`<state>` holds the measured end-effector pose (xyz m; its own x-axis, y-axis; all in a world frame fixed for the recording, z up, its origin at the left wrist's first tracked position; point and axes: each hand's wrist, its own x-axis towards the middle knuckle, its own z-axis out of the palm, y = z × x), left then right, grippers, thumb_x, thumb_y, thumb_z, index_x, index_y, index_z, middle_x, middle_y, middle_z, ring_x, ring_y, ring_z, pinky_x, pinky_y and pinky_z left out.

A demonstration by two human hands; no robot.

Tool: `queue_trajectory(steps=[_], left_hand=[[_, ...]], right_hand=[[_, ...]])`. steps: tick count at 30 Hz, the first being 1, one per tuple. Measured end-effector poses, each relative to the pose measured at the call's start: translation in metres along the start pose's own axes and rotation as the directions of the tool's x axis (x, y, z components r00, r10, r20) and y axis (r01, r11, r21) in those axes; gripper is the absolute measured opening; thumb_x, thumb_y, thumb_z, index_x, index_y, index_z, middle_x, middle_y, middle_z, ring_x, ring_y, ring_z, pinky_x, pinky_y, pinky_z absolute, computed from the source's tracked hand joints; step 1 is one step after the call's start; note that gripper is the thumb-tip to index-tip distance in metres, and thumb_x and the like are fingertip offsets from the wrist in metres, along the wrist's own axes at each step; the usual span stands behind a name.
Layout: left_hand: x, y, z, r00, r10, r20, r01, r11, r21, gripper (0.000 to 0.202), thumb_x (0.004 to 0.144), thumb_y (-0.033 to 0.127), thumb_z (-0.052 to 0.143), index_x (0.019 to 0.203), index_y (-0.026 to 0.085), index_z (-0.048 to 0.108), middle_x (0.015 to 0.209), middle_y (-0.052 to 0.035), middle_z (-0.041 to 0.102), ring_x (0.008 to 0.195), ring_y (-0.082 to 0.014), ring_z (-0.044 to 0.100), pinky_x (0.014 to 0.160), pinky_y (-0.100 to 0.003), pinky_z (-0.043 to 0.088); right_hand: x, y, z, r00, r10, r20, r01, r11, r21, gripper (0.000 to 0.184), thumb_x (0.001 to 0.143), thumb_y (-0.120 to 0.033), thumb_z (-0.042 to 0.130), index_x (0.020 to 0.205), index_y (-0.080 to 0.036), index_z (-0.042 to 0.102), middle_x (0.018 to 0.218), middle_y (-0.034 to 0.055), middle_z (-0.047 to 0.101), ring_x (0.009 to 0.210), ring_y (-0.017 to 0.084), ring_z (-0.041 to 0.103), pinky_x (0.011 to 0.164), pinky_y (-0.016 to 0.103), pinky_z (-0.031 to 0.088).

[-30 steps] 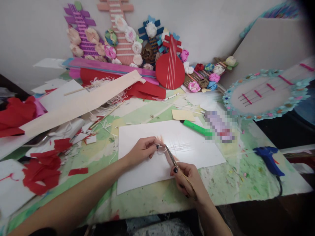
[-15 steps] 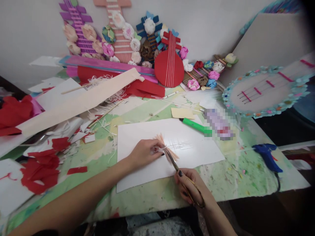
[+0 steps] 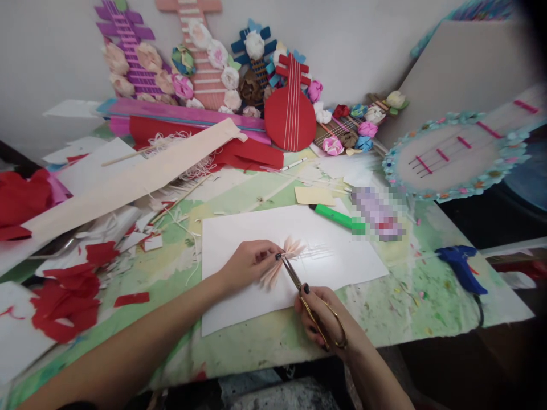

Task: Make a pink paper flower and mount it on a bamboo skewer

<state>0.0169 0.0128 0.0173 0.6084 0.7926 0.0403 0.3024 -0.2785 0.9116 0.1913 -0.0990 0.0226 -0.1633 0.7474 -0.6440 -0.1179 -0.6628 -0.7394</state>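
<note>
Peach pleated piece [image 3: 293,247]: lying on or just above the white sheet, fanning out at both ends, narrowing to a middle mostly hiding behind fingertips.
Long axis: running from near left to far right, one fan spreading below the left fingers, the other spreading beyond them.
Left hand [image 3: 250,263]: standing nearest, reaching in from the left, pinching the narrow middle between thumb and fingers.
Scissors [image 3: 294,274]: pointing away and leftward, crossing that long axis rather than following it, bringing tips right beside the pinched middle; touching or just missing it, impossible to tell.
Right hand [image 3: 318,313]: gripping the scissors by the handles, staying outside the piece at near right, meeting it only through the blades if at all.
White sheet [image 3: 226,233]: lying flat beneath, showing grey lines [image 3: 320,251] just right of the far fan.
Green tool [image 3: 337,217]: resting across the sheet's far edge.
Blue glue gun [image 3: 461,270]: lying well apart, far to the right.
</note>
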Motion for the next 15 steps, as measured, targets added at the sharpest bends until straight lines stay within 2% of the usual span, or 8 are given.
queue_trajectory(steps=[2,5,11,15], left_hand=[[-0.0005,0.0000,-0.0001,1.000,-0.016,0.021,0.015,1.000,0.020,0.026,0.088,0.030,0.046,0.091,0.016,0.068,0.068,-0.0007,0.063,0.054,-0.0085,0.044,0.052,-0.020,0.033],[-0.0007,-0.0013,0.0000,0.999,-0.030,0.039,0.029,0.999,0.041,0.029,0.089,0.031,0.043,0.090,0.015,0.067,0.060,0.0010,0.057,0.053,-0.0087,0.044,0.051,-0.020,0.032],[-0.0006,-0.0027,-0.0001,0.997,-0.047,0.055,0.042,0.996,0.079,0.027,0.089,0.029,0.042,0.078,0.014,0.062,0.056,0.0028,0.053,0.051,-0.0081,0.042,0.051,-0.020,0.030],[-0.0007,-0.0029,-0.0006,0.997,-0.046,0.056,0.040,0.995,0.095,0.027,0.089,0.030,0.042,0.069,0.015,0.055,0.054,0.0036,0.051,0.050,-0.0078,0.041,0.051,-0.020,0.029]], right_hand=[[0.0001,-0.0018,0.0022,0.998,0.033,-0.045,-0.032,0.999,0.026,0.056,0.065,-0.072,0.056,0.069,-0.016,0.048,0.039,-0.0103,0.034,0.026,0.002,0.028,0.027,0.014,0.018],[0.0000,-0.0030,0.0043,0.994,0.080,-0.069,-0.075,0.995,0.067,0.055,0.063,-0.071,0.058,0.070,-0.017,0.046,0.038,-0.0103,0.035,0.026,0.002,0.027,0.027,0.014,0.017],[0.0020,-0.0008,0.0037,0.992,0.126,0.017,-0.127,0.985,0.119,0.056,0.065,-0.073,0.055,0.067,-0.018,0.046,0.036,-0.0097,0.035,0.024,0.004,0.027,0.024,0.015,0.017],[0.0037,0.0014,0.0033,0.994,0.113,0.008,-0.113,0.984,0.137,0.054,0.066,-0.071,0.056,0.067,-0.018,0.046,0.036,-0.0098,0.036,0.023,0.003,0.026,0.023,0.015,0.016]])
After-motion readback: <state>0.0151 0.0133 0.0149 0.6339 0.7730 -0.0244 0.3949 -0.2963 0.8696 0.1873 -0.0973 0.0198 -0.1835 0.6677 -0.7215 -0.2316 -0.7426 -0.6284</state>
